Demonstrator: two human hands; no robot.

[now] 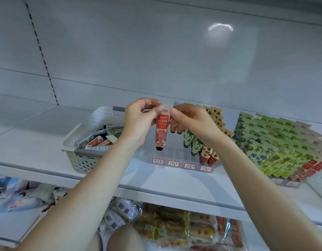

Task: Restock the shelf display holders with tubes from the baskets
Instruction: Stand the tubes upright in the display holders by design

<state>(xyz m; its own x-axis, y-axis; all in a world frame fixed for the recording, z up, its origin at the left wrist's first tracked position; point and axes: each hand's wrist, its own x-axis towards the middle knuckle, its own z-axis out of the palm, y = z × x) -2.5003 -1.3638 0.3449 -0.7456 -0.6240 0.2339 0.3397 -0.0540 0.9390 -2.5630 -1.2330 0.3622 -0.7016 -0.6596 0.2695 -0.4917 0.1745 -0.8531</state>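
A red and pink tube (161, 132) hangs cap down above the clear display holder (176, 155). My left hand (139, 122) and my right hand (191, 122) both pinch its flat top end. The holder's left rows hold nothing; its right rows carry green and orange tubes (200, 145). Left of the holder stands a white perforated basket (84, 163) with several tubes (98, 140) lying in it.
A second display holder (276, 147) full of green, blue and red tubes stands to the right on the same white shelf (39, 142). Handwritten price labels (182, 164) line the near holder's front. Packaged goods (174, 227) fill the shelf below.
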